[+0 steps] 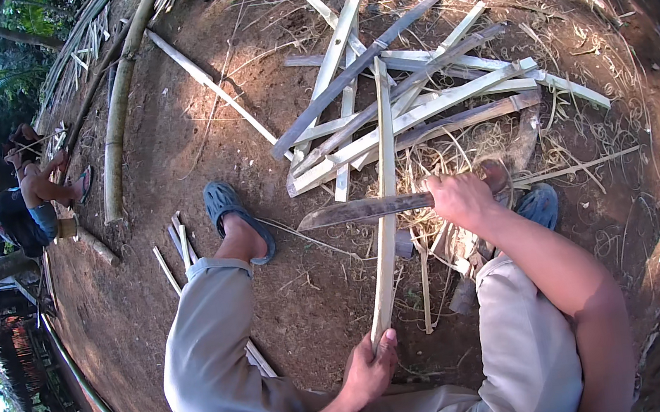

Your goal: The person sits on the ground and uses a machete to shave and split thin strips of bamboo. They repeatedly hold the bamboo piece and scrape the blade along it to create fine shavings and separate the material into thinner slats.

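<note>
My left hand point(370, 370) is closed round the near end of a long, pale bamboo strip point(392, 256). The strip runs away from me, its far end over a heap of split bamboo. In my right hand point(465, 203) is a machete point(368, 210), gripped at the handle. Its dark blade points left and lies across the strip about midway; whether the edge bites into it I cannot tell. A cloth-like or fibrous brown bundle point(459, 249) sits below the right hand, partly hidden by it.
Split bamboo pieces point(426, 110) lie crisscrossed ahead, with curly shavings point(588, 139) around them. My feet wear blue clogs point(232, 210). A thick bamboo pole point(123, 125) lies at left. Another person point(24, 192) sits farther left, near more cut strips point(81, 55).
</note>
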A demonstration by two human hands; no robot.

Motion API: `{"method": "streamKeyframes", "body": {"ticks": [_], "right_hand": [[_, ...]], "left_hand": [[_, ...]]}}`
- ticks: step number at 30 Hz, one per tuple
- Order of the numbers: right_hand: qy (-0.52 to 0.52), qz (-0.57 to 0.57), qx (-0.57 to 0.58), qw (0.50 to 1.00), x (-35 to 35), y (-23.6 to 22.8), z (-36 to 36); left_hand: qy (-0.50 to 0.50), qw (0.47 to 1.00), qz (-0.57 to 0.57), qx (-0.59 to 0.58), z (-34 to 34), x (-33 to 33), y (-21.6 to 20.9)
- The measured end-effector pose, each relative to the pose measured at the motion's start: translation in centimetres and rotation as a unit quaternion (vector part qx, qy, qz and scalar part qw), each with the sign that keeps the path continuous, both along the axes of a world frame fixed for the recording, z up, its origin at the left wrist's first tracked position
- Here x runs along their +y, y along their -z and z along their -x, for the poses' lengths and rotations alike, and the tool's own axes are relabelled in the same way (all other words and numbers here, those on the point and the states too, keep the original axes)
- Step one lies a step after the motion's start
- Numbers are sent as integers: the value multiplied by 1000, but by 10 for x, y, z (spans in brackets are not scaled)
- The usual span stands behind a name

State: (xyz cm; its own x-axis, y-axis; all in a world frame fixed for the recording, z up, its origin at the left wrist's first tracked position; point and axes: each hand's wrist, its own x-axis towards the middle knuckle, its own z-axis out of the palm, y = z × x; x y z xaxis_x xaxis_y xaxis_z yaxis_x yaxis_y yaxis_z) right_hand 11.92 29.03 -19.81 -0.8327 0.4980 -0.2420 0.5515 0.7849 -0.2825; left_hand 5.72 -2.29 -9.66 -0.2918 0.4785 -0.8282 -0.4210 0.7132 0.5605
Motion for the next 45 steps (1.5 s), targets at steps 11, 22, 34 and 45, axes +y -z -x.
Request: {"method": "streamKeyframes", "body": {"ticks": [11,22,34,45], "right_hand": [[-31,-17,-23,999,8,-14,1],[54,-110,-46,991,37,-33,12],[220,-78,-51,971,95,-35,-18],[287,-106,-1,952,129,-50,-35]], "left_hand": [[-6,999,-24,37,-9,-7,7],[87,988,-44,123,-4,-14,-16],[203,975,-6,92,5,-18,-50],[175,966,-51,181,2,-34,-42]]}}
